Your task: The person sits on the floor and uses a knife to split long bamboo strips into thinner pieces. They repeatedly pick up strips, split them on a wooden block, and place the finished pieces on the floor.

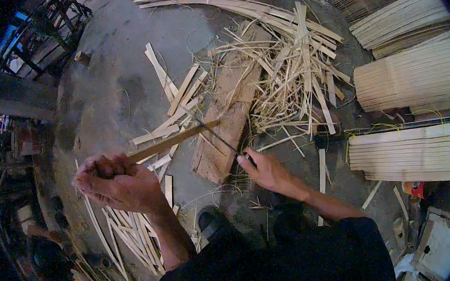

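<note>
- Wearing a black short-sleeved shirt (pixel 306 254) close below the camera, stretching both bare forearms forward over a grey concrete floor (pixel 112 114).
- Gripping a long, flat, tan-brown strip of bamboo-like wood (pixel 174 142) in the left hand (pixel 122 184), curling the fingers tightly round its near end and slanting it up toward the right.
- Holding a thin, dark-bladed knife (pixel 225 142) in the right hand (pixel 265 171), closing the fingers round its mostly hidden handle.
- Crossing strip and blade near the strip's far end; cannot tell which on top.
- Pointing that far end over a thick, rough, brown wooden plank (pixel 228 106) on the floor; cannot tell whether touching it or just above.
- Heaped at the plank's right, overlapping its upper part: a tangled pile of pale, straw-coloured shavings and strips (pixel 294 87).
- Spread across the floor beyond: a bundle of long, pale, flat strips (pixel 231 4).
- Scattered at the plank's left: short, pale, loose strips (pixel 183 97).
- Lying below the left forearm: a sheaf of narrow, cream-coloured strips (pixel 131 234).
- Ranged along the right side: pale, ribbed stacks of slats (pixel 418 74).
- Showing between the forearms: a dark sandal (pixel 211 224) on a foot.
</note>
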Demonstrator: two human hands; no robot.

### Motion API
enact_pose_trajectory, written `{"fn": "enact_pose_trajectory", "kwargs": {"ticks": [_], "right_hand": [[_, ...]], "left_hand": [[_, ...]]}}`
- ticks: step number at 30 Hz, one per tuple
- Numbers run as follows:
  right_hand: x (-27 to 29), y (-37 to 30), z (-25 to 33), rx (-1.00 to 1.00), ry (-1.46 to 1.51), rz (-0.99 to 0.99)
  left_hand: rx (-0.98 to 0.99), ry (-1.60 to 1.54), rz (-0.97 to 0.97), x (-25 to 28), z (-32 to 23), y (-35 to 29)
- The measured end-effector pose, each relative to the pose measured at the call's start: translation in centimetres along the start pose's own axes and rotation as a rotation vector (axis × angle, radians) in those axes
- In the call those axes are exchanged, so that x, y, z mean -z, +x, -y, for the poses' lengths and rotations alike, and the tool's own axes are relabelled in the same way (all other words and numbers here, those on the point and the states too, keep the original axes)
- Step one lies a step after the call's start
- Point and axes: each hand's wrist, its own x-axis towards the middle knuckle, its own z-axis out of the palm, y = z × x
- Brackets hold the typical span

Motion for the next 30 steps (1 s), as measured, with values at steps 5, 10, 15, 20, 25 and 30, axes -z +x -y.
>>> {"fn": "enact_pose_trajectory", "kwargs": {"ticks": [5, 10, 15, 20, 25, 30], "right_hand": [[-1.3, 1.3, -5.8, -0.017, -0.014, -0.174], [-0.2, -1.7, 6.2, 0.073, 0.016, 0.136], [-3.1, -1.2, 6.3, 0.482, 0.115, -0.169], [-0.7, -1.5, 7.3, 0.152, 0.008, 0.014], [-1.9, 0.3, 3.9, 0.195, -0.035, -0.088], [-3.0, -1.4, 5.4, 0.351, -0.02, -0.107]], "left_hand": [[0.384, -0.393, -0.062, -3.1, -2.8, 0.4], [0.239, -0.467, 0.056, 1.1, -0.1, 0.5], [0.139, -0.466, 0.075, 0.3, -0.2, -0.7], [0.144, -0.429, -0.045, 0.1, 0.5, -0.1], [0.166, -0.464, -0.123, -0.7, 0.3, -0.2], [0.203, -0.442, -0.125, 0.4, 0.9, 1.2]]}}
